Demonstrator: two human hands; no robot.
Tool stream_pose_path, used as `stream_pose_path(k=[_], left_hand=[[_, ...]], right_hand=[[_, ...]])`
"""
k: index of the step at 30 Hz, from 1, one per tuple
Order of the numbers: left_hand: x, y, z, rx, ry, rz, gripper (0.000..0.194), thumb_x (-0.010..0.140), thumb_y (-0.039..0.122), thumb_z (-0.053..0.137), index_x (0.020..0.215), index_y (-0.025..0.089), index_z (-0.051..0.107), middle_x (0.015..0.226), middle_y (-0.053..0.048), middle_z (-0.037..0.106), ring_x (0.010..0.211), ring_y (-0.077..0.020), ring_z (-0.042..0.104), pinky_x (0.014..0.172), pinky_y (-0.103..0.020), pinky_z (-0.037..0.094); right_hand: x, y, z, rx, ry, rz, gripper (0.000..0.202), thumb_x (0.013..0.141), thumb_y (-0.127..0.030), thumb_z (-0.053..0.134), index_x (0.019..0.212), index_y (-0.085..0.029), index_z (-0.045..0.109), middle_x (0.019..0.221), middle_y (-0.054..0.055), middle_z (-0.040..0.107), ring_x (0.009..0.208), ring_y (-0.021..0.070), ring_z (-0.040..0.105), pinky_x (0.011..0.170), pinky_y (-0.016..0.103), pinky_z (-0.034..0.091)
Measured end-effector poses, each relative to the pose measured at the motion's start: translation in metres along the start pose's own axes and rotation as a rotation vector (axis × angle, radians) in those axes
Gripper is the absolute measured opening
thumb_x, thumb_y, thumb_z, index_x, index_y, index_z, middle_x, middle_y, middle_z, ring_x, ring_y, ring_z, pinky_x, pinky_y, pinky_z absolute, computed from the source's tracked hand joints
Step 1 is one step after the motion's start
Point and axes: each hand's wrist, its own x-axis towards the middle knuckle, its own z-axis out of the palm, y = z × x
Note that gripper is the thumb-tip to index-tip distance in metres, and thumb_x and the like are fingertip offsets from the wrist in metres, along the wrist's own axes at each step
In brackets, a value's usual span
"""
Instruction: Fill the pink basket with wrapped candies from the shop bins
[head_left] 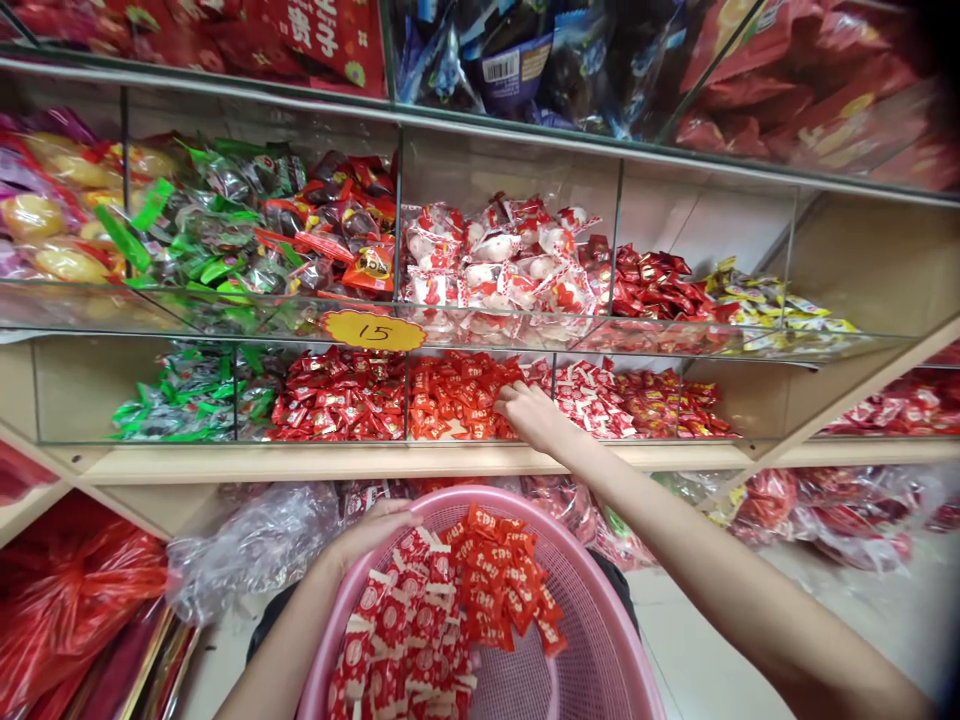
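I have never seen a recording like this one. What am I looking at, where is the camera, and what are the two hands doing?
There is no machine here: a person works with two bare hands. The single picture comes from a camera worn on the head, looking forward and down.

In front stands a shelf of clear glass compartments filled with wrapped sweets. The right hand reaches into the lower row and rests on the orange-red wrapped candies; whether it grips any, I cannot tell. The left hand holds the rim of a round pink plastic basket, which contains orange-red packets and red-and-white packets. A yellow oval tag marked 15 sits on the glass edge.
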Motion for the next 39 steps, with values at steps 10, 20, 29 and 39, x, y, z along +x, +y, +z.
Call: stream_pose_path(k=[10,20,29,39], left_hand=[[-0.001,0.003,0.002,0.026,0.025,-0.01,0.036,0.063,0.041,0.057,0.087,0.015,0.064,0.084,-0.002,0.065,0.082,-0.0184,0.056,0.072,-0.024,0.04],[-0.004,0.009,0.002,0.014,0.024,-0.024,0.032,0.063,0.039,0.058,0.084,0.016,0.065,0.085,-0.002,0.066,0.084,-0.0188,0.057,0.076,-0.025,0.04],[-0.001,0.002,0.002,-0.03,-0.026,0.005,0.034,0.064,0.037,0.056,0.088,0.015,0.064,0.081,-0.002,0.066,0.075,-0.0174,0.058,0.069,-0.026,0.041],[0.001,-0.006,0.001,-0.098,-0.031,0.006,0.023,0.064,0.034,0.057,0.075,0.014,0.062,0.058,0.003,0.057,0.05,-0.0098,0.047,0.047,-0.02,0.033]], right_hand=[[0.002,0.0,0.009,-0.061,-0.051,-0.002,0.023,0.08,-0.011,0.038,0.083,-0.013,0.061,0.09,0.013,0.056,0.088,0.0225,0.045,0.07,0.032,0.031],[-0.013,0.0,-0.02,0.096,0.037,0.025,0.016,0.083,-0.02,0.04,0.091,-0.014,0.053,0.088,0.009,0.056,0.086,0.0197,0.045,0.072,0.029,0.032],[-0.062,-0.069,-0.009,0.599,0.07,-0.112,0.019,0.084,-0.026,0.041,0.097,-0.017,0.05,0.089,0.005,0.055,0.085,0.0154,0.047,0.075,0.028,0.036],[-0.056,-0.116,0.037,0.284,0.025,-0.264,0.012,0.083,-0.014,0.042,0.09,-0.017,0.051,0.092,0.004,0.054,0.087,0.0158,0.047,0.075,0.03,0.038]])
